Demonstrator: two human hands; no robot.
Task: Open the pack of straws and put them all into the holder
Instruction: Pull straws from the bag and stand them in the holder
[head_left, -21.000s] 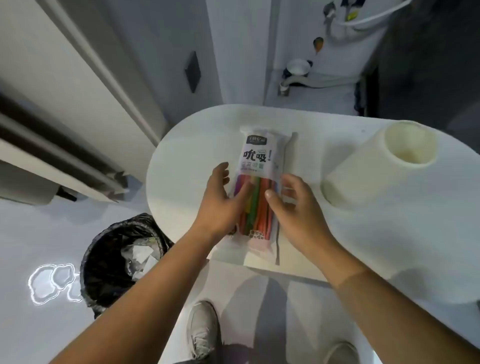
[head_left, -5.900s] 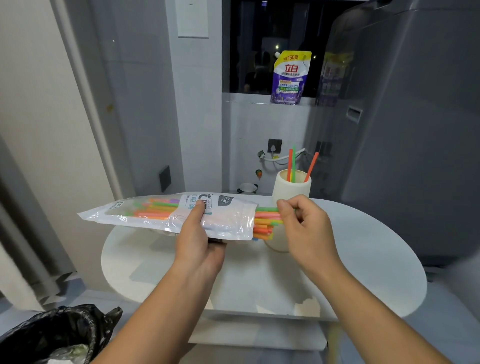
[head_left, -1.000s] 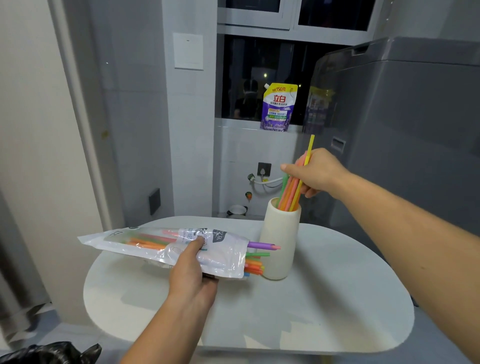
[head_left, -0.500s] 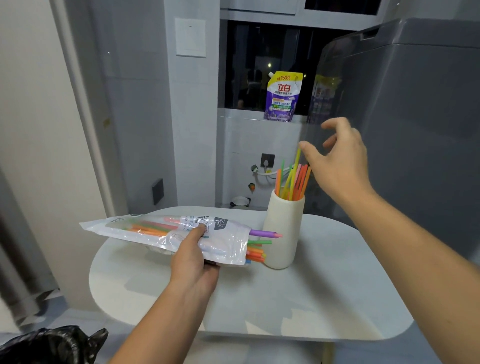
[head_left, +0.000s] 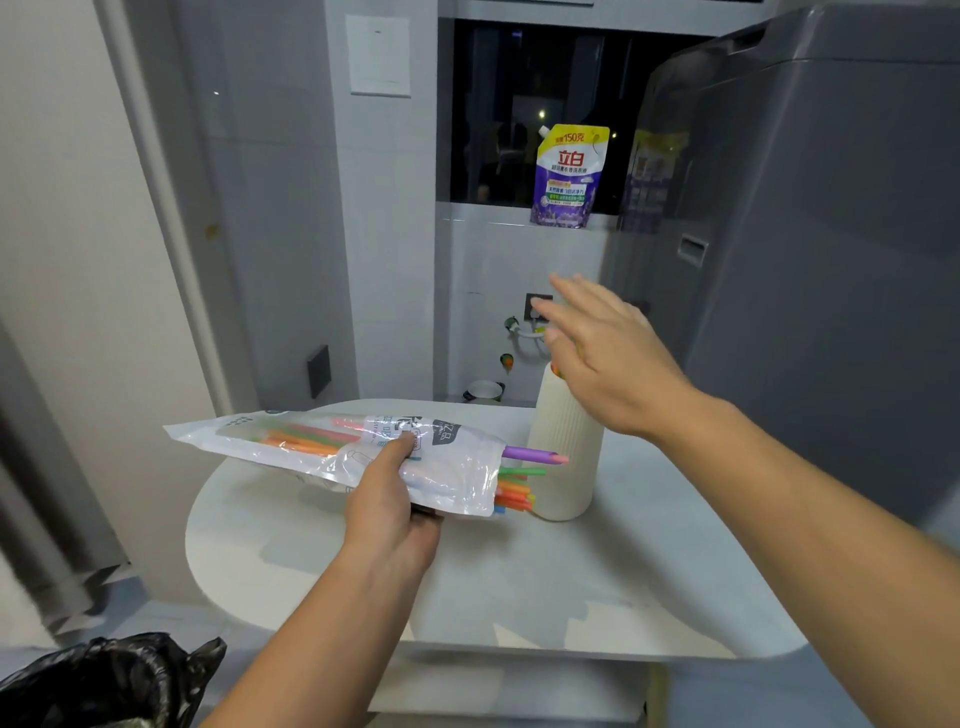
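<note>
My left hand (head_left: 390, 506) grips the clear and white straw pack (head_left: 332, 449) from below and holds it level above the table. Coloured straws (head_left: 524, 475) poke out of its open right end, a purple one farthest, close to the holder. The cream ribbed holder (head_left: 566, 457) stands upright on the white table (head_left: 597, 582). My right hand (head_left: 605, 353) hovers flat over the holder's mouth with its fingers spread and nothing in it. It hides the straws inside the holder, apart from a small orange tip at the palm.
A grey washing machine (head_left: 810, 260) stands right behind the table. A purple detergent pouch (head_left: 569, 176) sits on the window ledge. A black bin bag (head_left: 104, 680) is on the floor at the lower left. A wall runs along the left side.
My right hand let go of a bunch of straws in the holder, then came down flat over its top. The left hand and the pack stayed almost still.
</note>
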